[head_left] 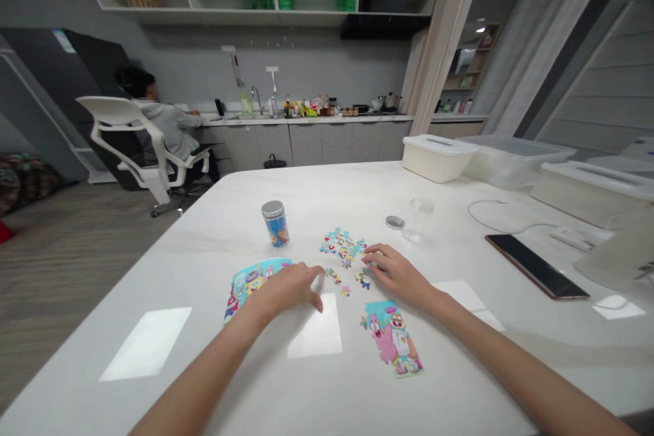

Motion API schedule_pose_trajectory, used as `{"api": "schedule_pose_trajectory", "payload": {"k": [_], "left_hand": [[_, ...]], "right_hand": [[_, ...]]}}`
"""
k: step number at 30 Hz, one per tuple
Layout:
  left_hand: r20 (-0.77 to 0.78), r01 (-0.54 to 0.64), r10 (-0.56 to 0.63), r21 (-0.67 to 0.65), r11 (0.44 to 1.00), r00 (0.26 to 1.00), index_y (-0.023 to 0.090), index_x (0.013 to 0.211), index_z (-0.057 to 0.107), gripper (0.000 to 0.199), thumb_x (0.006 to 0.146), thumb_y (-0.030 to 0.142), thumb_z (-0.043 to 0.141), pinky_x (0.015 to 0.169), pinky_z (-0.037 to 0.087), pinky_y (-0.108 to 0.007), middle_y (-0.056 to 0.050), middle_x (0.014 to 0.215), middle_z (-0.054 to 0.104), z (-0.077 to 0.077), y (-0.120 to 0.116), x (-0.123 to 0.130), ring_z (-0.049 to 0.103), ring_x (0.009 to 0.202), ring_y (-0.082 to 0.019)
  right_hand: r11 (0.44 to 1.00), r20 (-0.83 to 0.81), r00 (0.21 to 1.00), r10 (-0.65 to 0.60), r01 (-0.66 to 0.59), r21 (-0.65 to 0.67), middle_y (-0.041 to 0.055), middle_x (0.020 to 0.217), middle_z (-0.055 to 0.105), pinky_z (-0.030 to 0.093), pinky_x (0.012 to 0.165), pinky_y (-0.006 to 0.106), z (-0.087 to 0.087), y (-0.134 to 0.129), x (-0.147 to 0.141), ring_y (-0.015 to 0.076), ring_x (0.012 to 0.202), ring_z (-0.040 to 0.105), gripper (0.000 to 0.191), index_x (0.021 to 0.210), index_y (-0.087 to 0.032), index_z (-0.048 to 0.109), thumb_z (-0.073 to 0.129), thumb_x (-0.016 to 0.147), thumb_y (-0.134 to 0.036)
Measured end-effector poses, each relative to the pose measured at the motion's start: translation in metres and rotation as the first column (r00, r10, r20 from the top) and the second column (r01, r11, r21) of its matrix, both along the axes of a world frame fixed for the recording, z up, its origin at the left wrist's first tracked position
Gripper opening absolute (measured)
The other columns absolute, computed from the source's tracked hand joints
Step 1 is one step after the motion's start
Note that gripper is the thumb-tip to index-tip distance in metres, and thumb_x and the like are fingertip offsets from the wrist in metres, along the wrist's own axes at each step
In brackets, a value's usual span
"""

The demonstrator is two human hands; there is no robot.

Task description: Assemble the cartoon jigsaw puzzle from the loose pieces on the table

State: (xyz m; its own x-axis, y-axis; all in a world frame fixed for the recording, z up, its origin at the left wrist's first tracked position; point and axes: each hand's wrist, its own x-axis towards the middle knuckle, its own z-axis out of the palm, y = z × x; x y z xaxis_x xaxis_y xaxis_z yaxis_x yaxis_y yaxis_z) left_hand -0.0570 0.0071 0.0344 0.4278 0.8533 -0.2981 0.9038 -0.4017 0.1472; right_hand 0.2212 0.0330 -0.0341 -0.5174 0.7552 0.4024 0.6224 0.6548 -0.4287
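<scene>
- The left hand (289, 289) sits low over the white stone-look table (178, 266), fingers loosely spread and curved, close to the loose jigsaw pieces (333, 276). It shows nothing in its grasp.
- The right hand (396, 274) is half-curled at the edge of the heap of jigsaw pieces (342, 246), between the heap and the wrist. Its fingertips overlap the pieces, so whether it pinches one is hidden.
- The pieces look like thin, glossy printed card with knobbed edges. They overlap in the heap, so a light fingertip pinch on one edge should lift one without dragging its neighbours.
- A cartoon picture section (392, 339) with a jagged edge lies flat just below the right hand.
- A second cartoon picture section (254, 284) lies beside the left hand, its lower part near the wrist.
- Beyond the heap stands a cylindrical blue-labelled jar (274, 223) with a smooth metal lid, upright on the table.
</scene>
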Motion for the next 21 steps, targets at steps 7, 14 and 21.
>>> {"api": "schedule_pose_trajectory", "payload": {"k": [7,14,21], "left_hand": [[0.023,0.034,-0.033,-0.01,0.999,0.999,0.026,0.129,0.06,0.059,0.076,0.044,0.075,0.082,0.05,-0.035,-0.011,0.107,0.07,0.0,0.0,0.0,0.065,0.103,-0.031],[0.161,0.22,-0.215,-0.012,0.975,0.963,0.039,0.13,0.06,0.048,0.083,0.033,0.07,0.084,0.05,-0.035,-0.007,0.109,0.071,-0.008,0.001,-0.004,0.067,0.099,-0.028],[0.135,0.236,-0.232,-0.013,0.972,0.963,0.038,0.131,0.059,0.05,0.083,0.032,0.069,0.085,0.05,-0.034,-0.007,0.113,0.071,-0.011,0.004,-0.004,0.066,0.102,-0.027]], "right_hand": [[0.964,0.197,0.975,-0.1,0.144,-0.222,0.0116,0.158,0.031,0.017,0.121,0.049,-0.016,0.012,-0.006,0.0264,0.147,0.025,0.066,0.148,-0.014,0.042,0.032,0.098,-0.055],[0.941,0.116,0.99,-0.075,0.108,-0.321,0.0054,0.16,0.025,0.011,0.122,0.047,-0.01,0.01,-0.005,0.0221,0.149,0.02,0.068,0.152,-0.023,0.035,0.027,0.097,-0.062],[0.912,-0.153,0.971,-0.182,0.108,-0.395,0.0092,0.151,0.044,0.023,0.12,0.048,-0.013,0.013,-0.003,0.0258,0.141,0.038,0.066,0.143,-0.024,0.048,0.03,0.095,-0.065]]}}
